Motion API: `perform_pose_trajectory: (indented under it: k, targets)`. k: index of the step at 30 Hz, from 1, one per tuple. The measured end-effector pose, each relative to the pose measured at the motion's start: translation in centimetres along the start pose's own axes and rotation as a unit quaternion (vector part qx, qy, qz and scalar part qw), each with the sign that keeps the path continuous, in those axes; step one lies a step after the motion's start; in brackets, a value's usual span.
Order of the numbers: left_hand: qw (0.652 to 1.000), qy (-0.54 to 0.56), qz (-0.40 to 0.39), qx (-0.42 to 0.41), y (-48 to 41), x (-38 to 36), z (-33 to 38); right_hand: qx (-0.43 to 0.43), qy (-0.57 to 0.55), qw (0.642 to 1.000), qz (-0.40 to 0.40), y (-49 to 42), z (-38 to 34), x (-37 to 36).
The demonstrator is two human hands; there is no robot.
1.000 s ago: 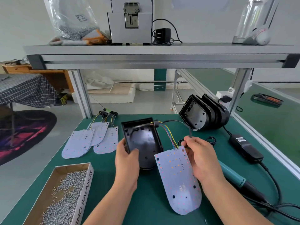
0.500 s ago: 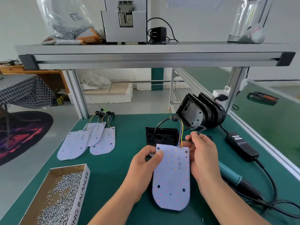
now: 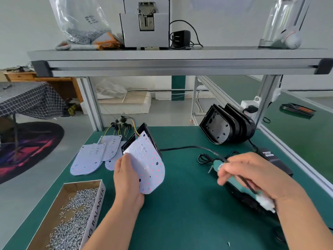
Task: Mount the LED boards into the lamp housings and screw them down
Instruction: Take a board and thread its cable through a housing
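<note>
1. While the left hand [image 3: 128, 179] is closed on the left edge of the LED board [image 3: 149, 165], the board is held tilted up off the table [image 3: 180, 210] with its white face turned toward the camera. The thumb is seen along that edge, and the other fingers are hidden behind.
2. A black lamp housing [image 3: 152, 139] is held directly behind the board in the same hand, and only its upper rim and right edge are seen. Whether the board is fully seated in it cannot be told.
3. Coloured wires [image 3: 135, 128] are seen rising from the board's top edge.
4. The right hand [image 3: 252, 175] is wrapped round a teal screwdriver [image 3: 232, 179], which is held low over the right side of the table. Its tip is pointed left, and it is well apart from the board. The fingers are blurred.
5. A black cord [image 3: 180, 147] is laid across the table between the housing and the screwdriver.
6. Spare boards [image 3: 90, 159] are spread flat and overlapping just beyond the left hand. A cardboard box of screws [image 3: 72, 219] is set at the near left corner.
7. A stack of housings [image 3: 227, 128] is stood on edge at the far right, with a power brick [image 3: 275, 160] near the right rim.
8. Overhead, a shelf [image 3: 162, 56] is loaded with a plastic bag [image 3: 79, 20] and a grey machine [image 3: 146, 22].
</note>
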State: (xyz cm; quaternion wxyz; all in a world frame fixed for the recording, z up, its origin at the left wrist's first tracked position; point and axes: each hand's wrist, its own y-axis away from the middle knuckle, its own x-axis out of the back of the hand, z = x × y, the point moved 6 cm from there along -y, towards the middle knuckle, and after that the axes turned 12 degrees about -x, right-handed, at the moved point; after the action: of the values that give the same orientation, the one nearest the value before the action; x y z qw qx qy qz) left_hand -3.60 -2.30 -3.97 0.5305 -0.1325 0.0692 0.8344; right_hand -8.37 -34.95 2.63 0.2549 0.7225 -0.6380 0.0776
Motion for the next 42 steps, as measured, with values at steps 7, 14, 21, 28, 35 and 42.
perform_pose_trajectory:
  k: [7,14,21,28,35,42]
  targets:
    - [0.999,-0.007,-0.05,0.0,1.7,-2.2,0.2,0.121,0.239,0.903,0.337,-1.8,-1.6,-2.4]
    - [0.984,0.038,-0.173,0.035,3.1,-4.7,-1.0,0.237,0.049,0.964,0.113,-4.7,-2.3,-9.6]
    - [0.968,0.037,-0.243,0.048,3.6,-5.1,-0.8,0.21,-0.112,0.971,0.022,-5.2,-1.9,-9.9]
    - [0.974,0.106,-0.191,0.067,4.2,-4.9,1.4,0.162,0.019,0.974,0.156,-5.5,-1.8,-8.4]
    - [0.963,0.123,-0.229,0.069,4.6,-5.0,2.2,0.183,0.099,0.967,0.147,-4.8,-2.3,-9.5]
    - [0.966,0.075,-0.242,0.046,3.0,-4.0,2.7,0.186,0.133,0.967,0.109,-5.1,-1.8,-9.7]
